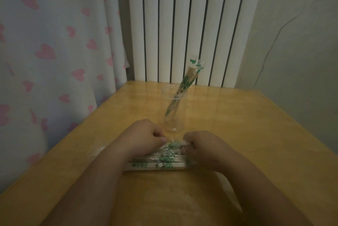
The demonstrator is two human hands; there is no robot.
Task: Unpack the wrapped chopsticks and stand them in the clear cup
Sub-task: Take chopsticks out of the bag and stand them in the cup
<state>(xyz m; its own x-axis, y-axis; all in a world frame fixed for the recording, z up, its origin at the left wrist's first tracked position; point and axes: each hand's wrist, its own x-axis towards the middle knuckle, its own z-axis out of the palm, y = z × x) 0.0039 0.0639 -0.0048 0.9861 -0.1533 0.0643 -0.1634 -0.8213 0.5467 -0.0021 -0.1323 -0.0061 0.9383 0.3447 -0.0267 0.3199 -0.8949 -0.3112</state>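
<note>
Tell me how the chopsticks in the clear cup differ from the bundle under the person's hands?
The chopsticks in the cup stand tilted, leaning on the rim of the clear cup; the bundle lies flat on the table. The chopsticks in the cup are touched by no hand; the bundle's wrapping is pinched by the left hand and the right hand. Both show green print on clear wrapping.
</note>
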